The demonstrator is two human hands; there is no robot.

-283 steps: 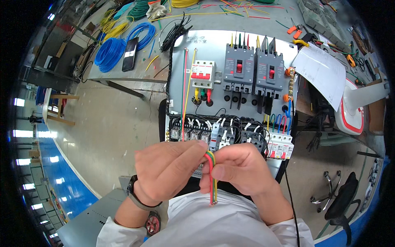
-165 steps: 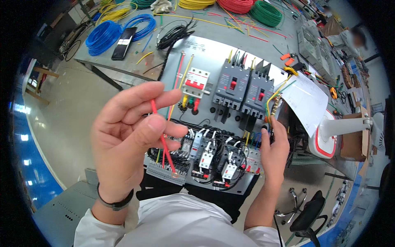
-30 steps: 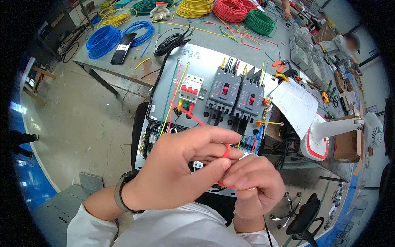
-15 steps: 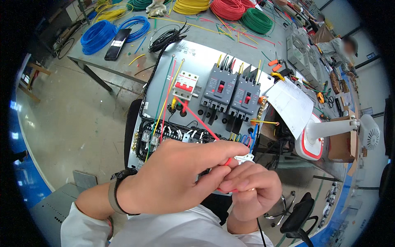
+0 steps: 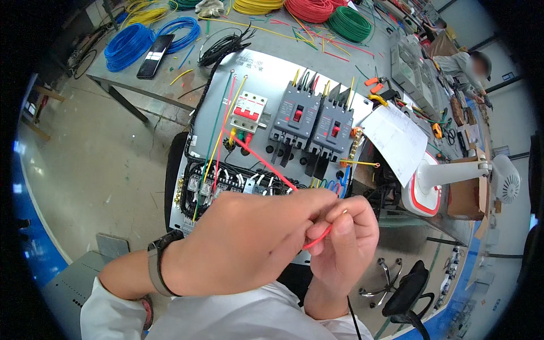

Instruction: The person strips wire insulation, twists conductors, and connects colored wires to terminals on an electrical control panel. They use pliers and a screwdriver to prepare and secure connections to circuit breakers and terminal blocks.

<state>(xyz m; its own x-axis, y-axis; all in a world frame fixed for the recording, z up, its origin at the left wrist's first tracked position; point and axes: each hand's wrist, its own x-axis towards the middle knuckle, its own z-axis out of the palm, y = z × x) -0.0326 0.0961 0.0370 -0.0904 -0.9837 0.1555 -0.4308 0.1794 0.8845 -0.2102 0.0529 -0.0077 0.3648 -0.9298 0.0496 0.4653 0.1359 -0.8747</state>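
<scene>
A red wire (image 5: pixel 266 162) runs from the panel up to my hands. My left hand (image 5: pixel 249 241), a watch at its wrist, is closed on the wire, its fingertips mostly hidden behind the back of the hand. In a pinch, my right hand (image 5: pixel 345 243) holds the wire's end, where a small metal tip shows between thumb and forefinger; a red loop bends below. Beyond my hands lies the mounting panel (image 5: pixel 255 65). It carries a white breaker with red levers (image 5: pixel 248 112), two dark grey moulded-case breakers (image 5: pixel 296 115), and a row of small relays (image 5: pixel 212 187) partly covered by my left hand.
Coils of blue (image 5: pixel 129 46), yellow (image 5: pixel 258 4), red (image 5: pixel 309 8) and green wire (image 5: pixel 349 24) sit along the grey bench. A phone (image 5: pixel 155 56) lies by the blue coils. Paper sheets (image 5: pixel 396 139), a white fan (image 5: pixel 425 190) and a carton (image 5: pixel 469 190) stand right. Another person sits at far right.
My right hand has turned upward, lifting the wire's end so its metal tip points up. The red wire's end now curves between both hands. The view has shifted slightly.
</scene>
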